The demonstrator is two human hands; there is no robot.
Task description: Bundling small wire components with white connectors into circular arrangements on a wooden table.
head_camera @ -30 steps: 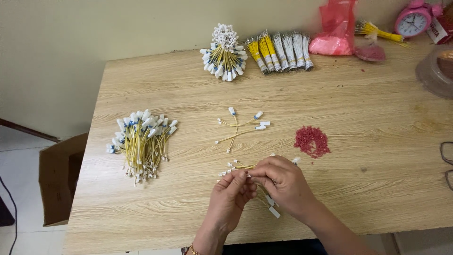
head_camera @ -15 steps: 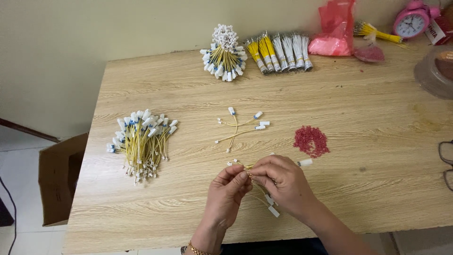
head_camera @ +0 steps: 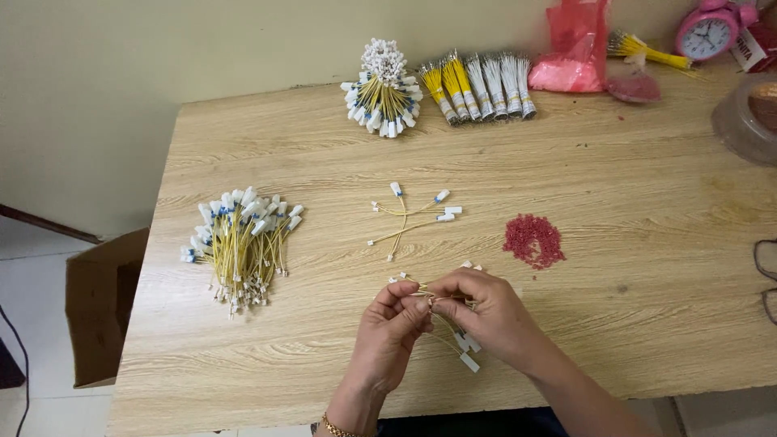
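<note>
Yellow wire leads with white connectors (head_camera: pixel 453 324) sit pinched between both hands near the table's (head_camera: pixel 647 202) front edge. Left hand (head_camera: pixel 390 328) is closed on the bunch's upper ends; right hand (head_camera: pixel 486 311) is closed around its middle, connectors dangling below. Versus 1.0 s ago: fingertips have drawn closer together and the bunch is tighter, which reads as gathering in progress. 4 loose leads (head_camera: pixel 413 214) beyond the hands, red bead pile (head_camera: pixel 534 240) beyond the right hand, and big lead heap (head_camera: pixel 243 239) left of the left hand are unchanged.

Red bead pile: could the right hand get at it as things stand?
Probably yes. The red bead pile lies on bare table just beyond the right hand, nothing between them. But that hand, with the left hand, is pinching yellow wires.
</note>
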